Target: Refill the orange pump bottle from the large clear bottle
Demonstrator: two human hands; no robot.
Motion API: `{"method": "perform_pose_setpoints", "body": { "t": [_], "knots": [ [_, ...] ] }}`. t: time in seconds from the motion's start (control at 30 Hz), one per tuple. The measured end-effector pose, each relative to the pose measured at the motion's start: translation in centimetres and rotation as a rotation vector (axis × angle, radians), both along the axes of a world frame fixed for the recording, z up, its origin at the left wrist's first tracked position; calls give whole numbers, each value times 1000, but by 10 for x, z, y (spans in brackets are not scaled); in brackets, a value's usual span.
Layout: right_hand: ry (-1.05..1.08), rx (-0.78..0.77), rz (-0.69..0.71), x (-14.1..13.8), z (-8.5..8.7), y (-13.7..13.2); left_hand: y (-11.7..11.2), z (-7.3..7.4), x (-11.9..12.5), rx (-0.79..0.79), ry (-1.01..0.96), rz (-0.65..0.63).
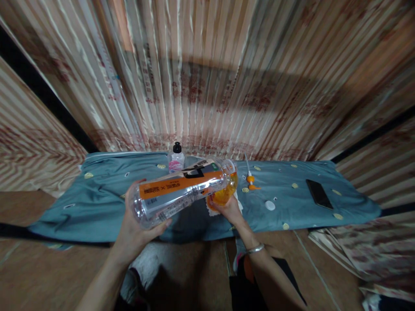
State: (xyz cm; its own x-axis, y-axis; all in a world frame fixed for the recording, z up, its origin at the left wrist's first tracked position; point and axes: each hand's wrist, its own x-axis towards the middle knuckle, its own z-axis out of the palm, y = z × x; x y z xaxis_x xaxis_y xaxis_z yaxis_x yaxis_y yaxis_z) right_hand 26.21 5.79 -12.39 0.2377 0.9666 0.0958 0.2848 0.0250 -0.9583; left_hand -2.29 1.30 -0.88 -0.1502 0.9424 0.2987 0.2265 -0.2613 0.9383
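Observation:
My left hand point(138, 235) is wrapped round the base of a large clear plastic bottle point(175, 188) with an orange and silver label. The bottle is tilted nearly flat, and its uncapped mouth points right, over an amber bottle point(227, 190). My right hand point(229, 210) grips that amber bottle, which is partly hidden behind the clear one; I cannot tell whether the two mouths touch. Under the amber bottle shows a white cloth or tissue point(240, 206). An orange pump head point(250, 181) with a thin tube lies to the right, near a white round cap point(269, 205).
A blue patterned cloth point(94, 207) covers the long narrow surface in front of me. Behind the clear bottle stands a small bottle point(176, 162) with a black cap. A dark phone point(319, 193) lies at the right. Striped curtains point(207, 86) hang along the back.

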Motion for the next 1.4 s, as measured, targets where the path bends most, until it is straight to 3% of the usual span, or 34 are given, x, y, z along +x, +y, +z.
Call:
{"method": "perform_pose_setpoints", "body": {
  "t": [0.47, 0.67, 0.9, 1.1, 1.4],
  "knots": [
    [92, 13, 44, -1, -6, 2, 3, -11, -5, 57, 32, -4],
    [9, 23, 34, 0, -2, 0, 5, -11, -4, 22, -5, -32],
    [53, 19, 24, -3, 4, -1, 4, -12, -6, 59, 28, -13],
    [47, 9, 39, -2, -1, 1, 5, -15, -4, 49, 5, 3],
    [12, 19, 16, 1, -7, 2, 3, -5, 0, -22, -27, -5]
  ]
}}
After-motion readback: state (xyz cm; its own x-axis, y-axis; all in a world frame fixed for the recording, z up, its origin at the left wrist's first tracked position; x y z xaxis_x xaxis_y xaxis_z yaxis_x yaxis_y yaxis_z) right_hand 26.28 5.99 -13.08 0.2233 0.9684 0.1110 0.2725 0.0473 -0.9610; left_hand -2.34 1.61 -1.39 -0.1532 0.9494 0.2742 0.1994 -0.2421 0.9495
